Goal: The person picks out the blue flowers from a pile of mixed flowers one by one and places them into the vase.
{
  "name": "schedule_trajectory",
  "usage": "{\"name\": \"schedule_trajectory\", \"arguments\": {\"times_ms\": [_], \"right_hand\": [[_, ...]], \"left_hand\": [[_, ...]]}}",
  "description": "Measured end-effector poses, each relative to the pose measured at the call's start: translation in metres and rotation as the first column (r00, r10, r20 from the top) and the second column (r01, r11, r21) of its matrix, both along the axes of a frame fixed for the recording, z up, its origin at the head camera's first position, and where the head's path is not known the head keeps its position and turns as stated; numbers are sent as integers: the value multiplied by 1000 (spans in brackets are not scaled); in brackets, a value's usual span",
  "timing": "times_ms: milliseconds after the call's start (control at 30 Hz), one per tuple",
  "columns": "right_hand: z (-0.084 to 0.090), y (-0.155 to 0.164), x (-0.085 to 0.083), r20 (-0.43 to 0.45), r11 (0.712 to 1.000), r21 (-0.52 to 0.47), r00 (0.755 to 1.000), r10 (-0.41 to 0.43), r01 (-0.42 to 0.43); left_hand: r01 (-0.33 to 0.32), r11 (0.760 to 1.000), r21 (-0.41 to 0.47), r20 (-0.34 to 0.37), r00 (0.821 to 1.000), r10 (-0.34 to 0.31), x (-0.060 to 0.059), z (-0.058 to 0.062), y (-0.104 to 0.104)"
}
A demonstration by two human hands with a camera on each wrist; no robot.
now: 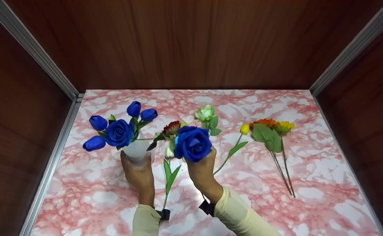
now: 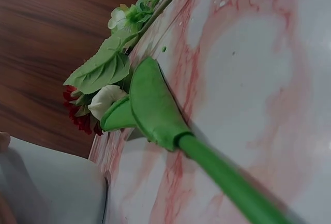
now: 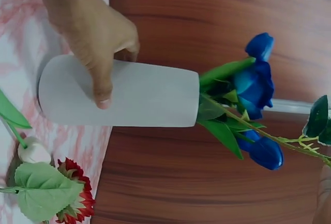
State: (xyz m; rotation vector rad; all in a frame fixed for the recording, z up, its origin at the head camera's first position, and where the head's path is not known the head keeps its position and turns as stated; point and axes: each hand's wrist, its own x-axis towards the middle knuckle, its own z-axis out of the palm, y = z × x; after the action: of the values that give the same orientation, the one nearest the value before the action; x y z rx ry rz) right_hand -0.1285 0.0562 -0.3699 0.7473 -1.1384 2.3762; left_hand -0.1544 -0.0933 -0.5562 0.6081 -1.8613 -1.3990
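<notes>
Marble table (image 1: 309,170), wood walls, flowers lying at centre.
Left hand (image 1: 139,175) wraps the vase (image 1: 135,151); right hand (image 1: 202,170) apparently pinches a blue rose (image 1: 193,144).

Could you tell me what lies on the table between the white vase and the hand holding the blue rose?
In the head view, a green-leaved stem with a white bud lies between the vase and the right hand, with a red flower beyond it.

A pink and white marbled surface (image 1: 326,183) sits inside dark brown wooden walls (image 1: 191,42). A yellow tulip (image 1: 244,128) lies on it. Just beside that lie orange and yellow flowers (image 1: 271,124) with big green leaves. A pale green rose (image 1: 205,113) lies nearer the middle.
</notes>
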Motion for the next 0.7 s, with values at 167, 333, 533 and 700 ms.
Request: {"name": "schedule_trajectory", "arguments": {"times_ms": [167, 333, 533, 700], "right_hand": [[8, -4, 2, 16, 998, 30, 999, 49, -49], [8, -6, -1, 52, 996, 43, 996, 78, -80], [0, -8, -16, -23, 971, 226, 997, -74, 77], [-8, -13, -34, -176, 864, 438, 967, -186, 247]], "left_hand": [[1, 1000, 32, 7, 1000, -1, 0, 1, -2], [17, 999, 32, 3, 1000, -17, 0, 1, -4], [17, 1000, 9, -4, 1000, -17, -1, -1, -4], [18, 1000, -20, -65, 998, -20, -1, -4, -3]]}}
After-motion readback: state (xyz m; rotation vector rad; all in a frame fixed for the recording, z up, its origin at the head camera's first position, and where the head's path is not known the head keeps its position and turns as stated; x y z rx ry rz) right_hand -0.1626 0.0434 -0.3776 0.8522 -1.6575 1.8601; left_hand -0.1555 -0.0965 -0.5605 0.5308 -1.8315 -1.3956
